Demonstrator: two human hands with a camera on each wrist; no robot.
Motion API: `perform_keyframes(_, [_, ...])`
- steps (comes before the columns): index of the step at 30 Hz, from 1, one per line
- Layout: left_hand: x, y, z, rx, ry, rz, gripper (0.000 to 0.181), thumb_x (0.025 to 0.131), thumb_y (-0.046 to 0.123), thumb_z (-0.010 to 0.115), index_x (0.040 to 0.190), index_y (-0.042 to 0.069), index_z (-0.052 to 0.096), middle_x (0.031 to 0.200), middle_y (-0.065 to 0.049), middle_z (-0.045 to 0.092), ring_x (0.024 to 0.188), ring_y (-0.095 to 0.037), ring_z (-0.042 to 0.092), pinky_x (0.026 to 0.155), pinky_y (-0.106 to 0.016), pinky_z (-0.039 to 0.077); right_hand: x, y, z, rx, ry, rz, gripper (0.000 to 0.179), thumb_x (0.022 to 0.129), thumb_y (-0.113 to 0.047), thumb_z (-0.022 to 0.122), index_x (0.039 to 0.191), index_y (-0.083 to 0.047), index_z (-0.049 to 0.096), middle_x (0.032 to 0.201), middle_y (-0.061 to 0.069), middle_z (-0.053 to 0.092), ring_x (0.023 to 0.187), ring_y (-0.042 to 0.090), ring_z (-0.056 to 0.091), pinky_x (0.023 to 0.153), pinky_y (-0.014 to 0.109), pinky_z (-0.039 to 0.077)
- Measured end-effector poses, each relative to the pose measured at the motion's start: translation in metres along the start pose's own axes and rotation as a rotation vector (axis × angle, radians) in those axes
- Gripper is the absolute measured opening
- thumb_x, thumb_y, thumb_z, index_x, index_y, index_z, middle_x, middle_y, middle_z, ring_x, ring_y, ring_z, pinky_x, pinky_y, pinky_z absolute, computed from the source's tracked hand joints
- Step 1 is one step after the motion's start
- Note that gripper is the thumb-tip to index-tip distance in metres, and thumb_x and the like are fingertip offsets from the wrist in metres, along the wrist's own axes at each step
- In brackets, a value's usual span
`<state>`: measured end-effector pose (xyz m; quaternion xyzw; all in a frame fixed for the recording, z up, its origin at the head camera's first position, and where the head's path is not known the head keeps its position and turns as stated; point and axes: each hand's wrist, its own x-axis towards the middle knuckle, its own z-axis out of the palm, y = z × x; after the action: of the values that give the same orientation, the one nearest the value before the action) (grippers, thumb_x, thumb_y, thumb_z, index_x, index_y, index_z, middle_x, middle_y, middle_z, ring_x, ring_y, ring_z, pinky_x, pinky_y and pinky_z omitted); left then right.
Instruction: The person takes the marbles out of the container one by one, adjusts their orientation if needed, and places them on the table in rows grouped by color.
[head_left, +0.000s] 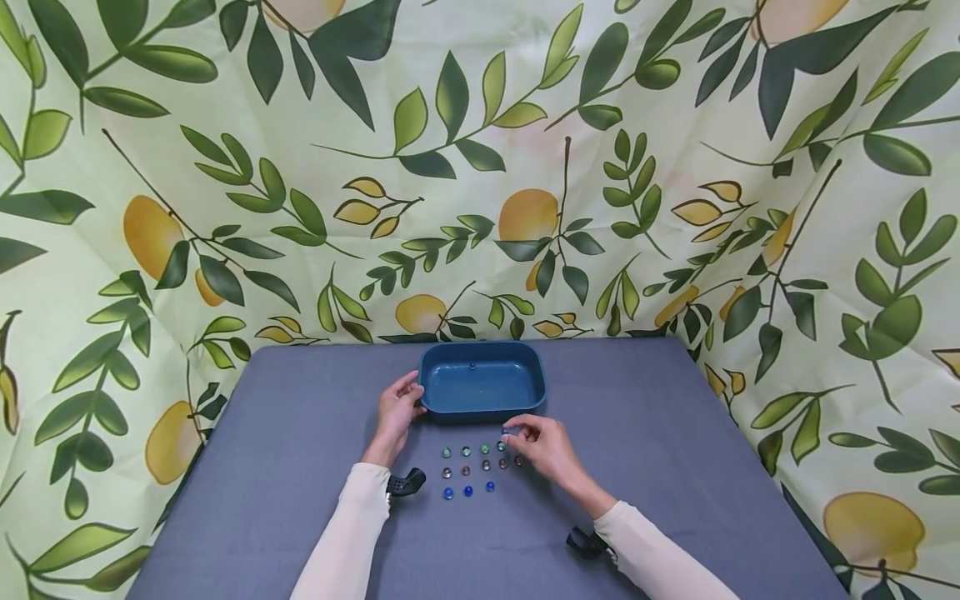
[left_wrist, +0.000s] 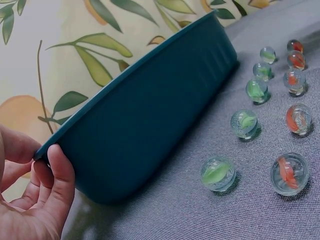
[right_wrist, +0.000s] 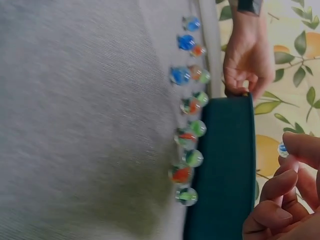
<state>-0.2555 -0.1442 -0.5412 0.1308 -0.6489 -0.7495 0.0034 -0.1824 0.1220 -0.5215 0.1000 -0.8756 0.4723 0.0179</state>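
A blue plastic basin [head_left: 483,407] stands at the back of the table, with one small dark marble [head_left: 472,366] inside it. My left hand [head_left: 398,410] grips the basin's left end, thumb and fingers at the rim in the left wrist view. Between thumb and fingertip, my right hand [head_left: 546,446] pinches a clear marble with blue in it [right_wrist: 282,149], held up near the basin's front right corner. In front of the basin lie rows of glass marbles: green ones [left_wrist: 218,173] nearest it, then orange-red ones [left_wrist: 289,174], then three blue ones [head_left: 468,491].
A grey cloth [head_left: 300,467] covers the table. Behind and at both sides hangs a curtain [head_left: 465,208] printed with leaves and fruit. Each wrist carries a black strap device [head_left: 407,482].
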Motion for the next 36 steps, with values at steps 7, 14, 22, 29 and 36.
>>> perform_keyframes(7, [-0.001,0.001,0.0,0.011,0.004,0.004,0.043,0.096,0.005,0.056,0.139,0.005,0.054,0.099,-0.001,0.05,0.078,-0.01,0.052,0.06,-0.02,0.052,-0.014,0.011,0.008,0.019,-0.042,0.024,0.013,0.082,-0.017,0.079,0.093,-0.012,0.075,0.065,-0.006,0.057,0.054,0.001,0.044,0.048,0.018,0.036])
perform_keyframes(14, [0.0,0.001,0.0,0.013,0.001,0.001,0.042,0.097,0.005,0.056,0.139,0.005,0.054,0.1,-0.003,0.05,0.079,-0.011,0.052,0.06,-0.02,0.052,-0.024,0.019,0.015,0.038,-0.074,0.027,0.013,0.08,-0.015,0.08,0.09,-0.01,0.074,0.064,-0.007,0.055,0.053,-0.001,0.044,0.048,0.016,0.036])
perform_keyframes(22, [0.0,0.0,0.0,0.012,0.0,-0.013,0.043,0.097,0.007,0.058,0.14,0.006,0.053,0.102,-0.003,0.05,0.079,-0.012,0.052,0.061,-0.019,0.051,-0.033,0.025,0.018,0.023,-0.142,0.045,0.014,0.08,-0.018,0.08,0.092,-0.012,0.076,0.064,-0.01,0.055,0.054,-0.002,0.045,0.048,0.017,0.038])
perform_keyframes(29, [0.001,0.0,0.0,0.017,0.0,-0.016,0.043,0.097,0.008,0.057,0.14,0.007,0.053,0.103,-0.003,0.051,0.08,-0.012,0.052,0.061,-0.019,0.051,-0.035,0.029,0.019,-0.017,-0.149,0.071,0.014,0.079,-0.016,0.08,0.092,-0.012,0.076,0.064,-0.009,0.056,0.054,0.0,0.046,0.049,0.018,0.038])
perform_keyframes(36, [0.002,-0.001,0.0,0.01,0.007,-0.017,0.042,0.097,0.006,0.057,0.139,0.007,0.054,0.101,-0.003,0.051,0.077,-0.011,0.053,0.061,-0.02,0.052,-0.034,0.03,0.02,-0.058,-0.156,0.093,0.012,0.078,-0.015,0.081,0.089,-0.015,0.077,0.063,-0.009,0.056,0.054,0.002,0.047,0.048,0.019,0.037])
